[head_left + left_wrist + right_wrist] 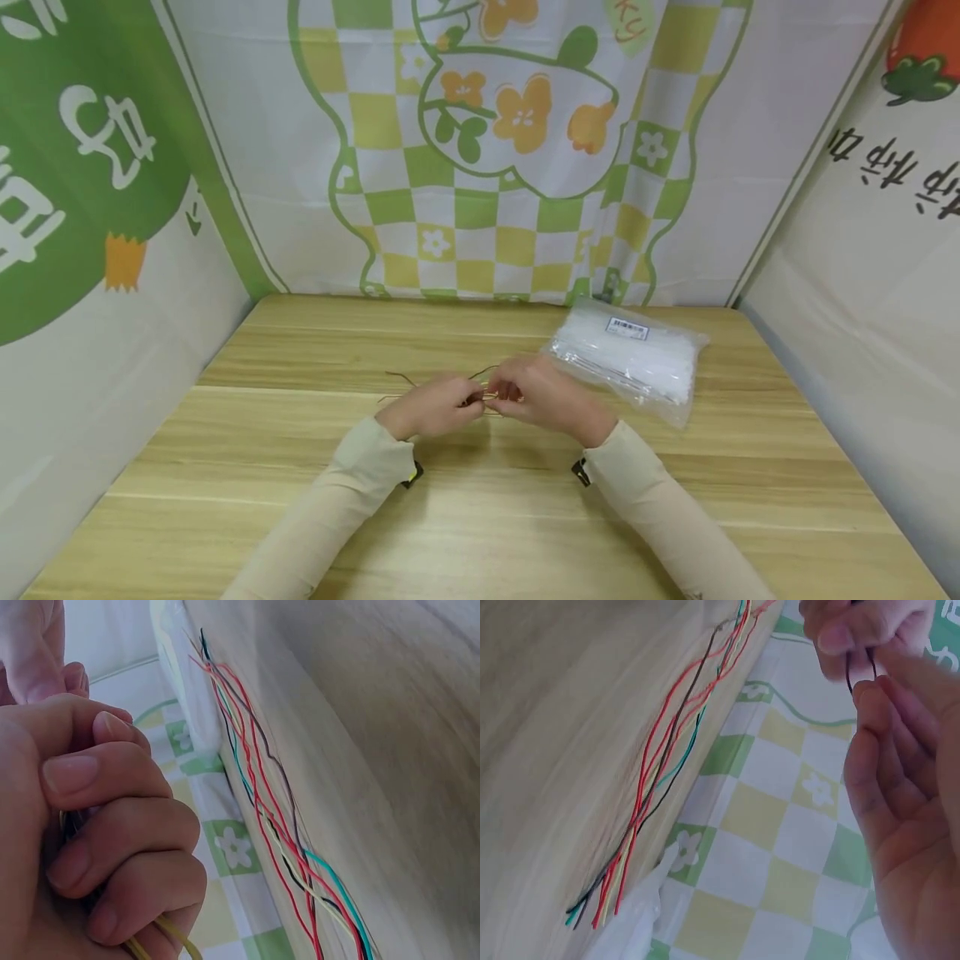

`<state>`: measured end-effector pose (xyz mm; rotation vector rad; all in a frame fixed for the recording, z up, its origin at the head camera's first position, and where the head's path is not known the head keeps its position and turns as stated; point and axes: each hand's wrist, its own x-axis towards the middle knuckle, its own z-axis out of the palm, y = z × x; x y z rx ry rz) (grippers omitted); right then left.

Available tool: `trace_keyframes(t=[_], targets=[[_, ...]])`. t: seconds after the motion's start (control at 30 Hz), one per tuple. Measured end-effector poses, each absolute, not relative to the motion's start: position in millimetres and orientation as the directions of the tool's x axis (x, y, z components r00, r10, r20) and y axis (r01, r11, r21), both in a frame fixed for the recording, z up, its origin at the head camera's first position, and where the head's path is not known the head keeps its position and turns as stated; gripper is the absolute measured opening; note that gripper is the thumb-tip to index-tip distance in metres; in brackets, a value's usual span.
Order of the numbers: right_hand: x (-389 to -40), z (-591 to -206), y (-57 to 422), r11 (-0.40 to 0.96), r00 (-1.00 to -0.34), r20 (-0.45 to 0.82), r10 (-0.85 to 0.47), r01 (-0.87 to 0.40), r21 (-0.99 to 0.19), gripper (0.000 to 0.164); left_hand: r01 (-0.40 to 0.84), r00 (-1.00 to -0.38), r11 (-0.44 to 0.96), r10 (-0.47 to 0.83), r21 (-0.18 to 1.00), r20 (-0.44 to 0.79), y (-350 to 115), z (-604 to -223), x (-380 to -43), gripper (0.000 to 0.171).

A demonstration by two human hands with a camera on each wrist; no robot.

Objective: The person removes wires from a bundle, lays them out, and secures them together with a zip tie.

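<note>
Over the table, my left hand curls its fingers round several thin wires; a yellow wire leaves the fist at the bottom of the left wrist view. Close beside it, my right hand has thumb and fingertips together at a dark wire, which bends between the two hands. Its far end is hidden by the fingers. A loose bundle of red, black, green, pale yellow and brown wires lies on the table near the hands, mostly covered by them in the head view.
A clear plastic bag of white strips with a barcode label lies at the back right of the wooden table. Patterned cloth hangs behind the table, and printed sheets hang at both sides.
</note>
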<state>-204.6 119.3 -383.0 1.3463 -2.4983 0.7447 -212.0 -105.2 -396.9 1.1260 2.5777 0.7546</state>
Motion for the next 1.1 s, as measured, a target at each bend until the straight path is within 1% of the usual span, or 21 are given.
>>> trace_keyframes(t=[0.07,0.13,0.2,0.27,0.37,0.47,0.57,0.67,0.77,0.9,1.0,1.1], targets=[[-204.7,-383.2,119.5,0.431,-0.530,0.422,-0.735,-0.847,-0.312,0.004,0.616,-0.668,0.559,0.744,0.556,-0.008,-105.0,-397.6,-212.8,0.032],[-204.6,-382.0,121.8,0.417,-0.517,0.439,-0.735,-0.855,-0.308,0.006,0.618,-0.651,0.535,0.759,0.576,-0.006,-105.6,-399.2,-213.5,0.038],[-206.3,-381.4,125.9,0.408,-0.518,0.451,-0.727,-0.854,-0.322,0.011,0.620,-0.644,0.529,0.765,0.579,-0.009,-107.8,-400.2,-213.5,0.042],[-207.9,-380.1,130.2,0.406,-0.533,0.448,-0.718,-0.843,-0.352,0.018,0.624,-0.637,0.522,0.771,0.582,-0.007,-110.6,-401.2,-213.1,0.045],[-211.4,-380.1,136.0,0.407,-0.562,0.433,-0.705,-0.821,-0.401,0.024,0.631,-0.627,0.515,0.779,0.580,-0.010,-113.4,-401.2,-212.1,0.045],[-213.4,-381.2,139.3,0.418,-0.583,0.414,-0.699,-0.803,-0.425,0.025,0.650,-0.610,0.501,0.793,0.572,-0.001,-113.5,-400.7,-212.1,0.044],[-214.3,-382.4,138.4,0.436,-0.596,0.380,-0.707,-0.791,-0.429,0.021,0.659,-0.604,0.503,0.797,0.559,-0.005,-112.6,-399.6,-212.3,0.043],[-213.9,-382.8,134.2,0.440,-0.587,0.365,-0.723,-0.798,-0.412,0.013,0.652,-0.611,0.524,0.791,0.548,-0.030,-111.5,-398.4,-211.6,0.043],[-213.1,-383.0,130.8,0.428,-0.554,0.403,-0.729,-0.828,-0.363,0.009,0.641,-0.615,0.538,0.786,0.547,-0.052,-110.9,-397.8,-211.1,0.043],[-213.6,-385.7,131.5,0.403,-0.525,0.470,-0.709,-0.850,-0.340,0.013,0.652,-0.599,0.511,0.800,0.560,-0.032,-111.0,-399.1,-212.4,0.043],[-214.7,-386.1,134.6,0.409,-0.539,0.503,-0.675,-0.842,-0.353,0.019,0.663,-0.582,0.480,0.813,0.574,-0.007,-112.3,-399.7,-213.8,0.042],[-215.1,-384.1,139.4,0.444,-0.579,0.507,-0.638,-0.815,-0.373,0.022,0.657,-0.590,0.485,0.808,0.577,-0.008,-115.4,-398.9,-214.2,0.041]])
